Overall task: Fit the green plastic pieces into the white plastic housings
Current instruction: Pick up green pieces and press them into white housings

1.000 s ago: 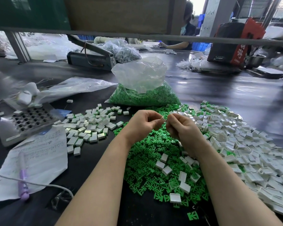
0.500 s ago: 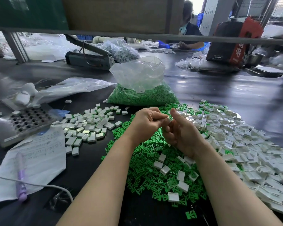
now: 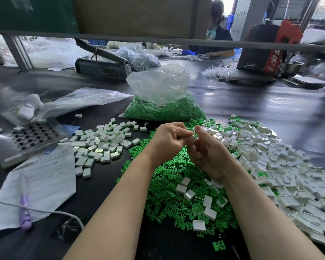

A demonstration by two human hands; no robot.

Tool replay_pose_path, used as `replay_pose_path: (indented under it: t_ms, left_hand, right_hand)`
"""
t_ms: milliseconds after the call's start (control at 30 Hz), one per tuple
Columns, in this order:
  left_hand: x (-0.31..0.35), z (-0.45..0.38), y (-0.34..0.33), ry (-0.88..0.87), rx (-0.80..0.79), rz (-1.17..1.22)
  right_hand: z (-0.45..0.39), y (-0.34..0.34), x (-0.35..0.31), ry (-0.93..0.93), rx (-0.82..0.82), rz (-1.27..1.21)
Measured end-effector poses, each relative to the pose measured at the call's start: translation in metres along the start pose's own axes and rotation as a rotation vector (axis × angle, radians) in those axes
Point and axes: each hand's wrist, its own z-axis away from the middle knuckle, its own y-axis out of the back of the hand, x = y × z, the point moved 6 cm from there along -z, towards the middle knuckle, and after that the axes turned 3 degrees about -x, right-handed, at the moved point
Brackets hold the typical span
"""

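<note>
My left hand [image 3: 167,139] and my right hand [image 3: 208,151] meet above a heap of loose green plastic pieces [image 3: 169,186]. Between their fingertips sits a small white housing [image 3: 193,136]; both hands pinch it, and whether a green piece is inside is hidden. A wide pile of empty white housings [image 3: 281,164] spreads to the right. A smaller group of white housings with green showing at their edges [image 3: 103,143] lies to the left. Behind the hands stands a clear bag of green pieces [image 3: 163,107].
A metal perforated jig [image 3: 30,137] sits at the left, with a handwritten paper [image 3: 45,182], a purple pen [image 3: 24,211] and a white cable [image 3: 45,211] in front. A sealing machine [image 3: 101,66] and another person [image 3: 216,40] are at the far side.
My right hand turned palm-up and opened a little under the housing. Both hands stayed together over the green heap, and the other person beyond the table shifted.
</note>
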Motion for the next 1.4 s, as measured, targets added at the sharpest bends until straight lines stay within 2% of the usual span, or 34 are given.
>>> replay_pose_path:
  t_ms: [633, 900, 1400]
  left_hand:
    - [-0.0041, -0.0012, -0.0003, -0.01, -0.004, -0.039]
    - [-0.0057, -0.0026, 0.0, 0.023, -0.026, 0.013]
    - [-0.003, -0.002, -0.0037, -0.024, -0.037, -0.024]
  right_hand:
    - [-0.0028, -0.0032, 0.0004, -0.028, -0.031, 0.04]
    - [0.0012, -0.0025, 0.001, -0.027, -0.118, -0.013]
    - [0.0004, 0.0001, -0.0005, 0.035, -0.049, -0.005]
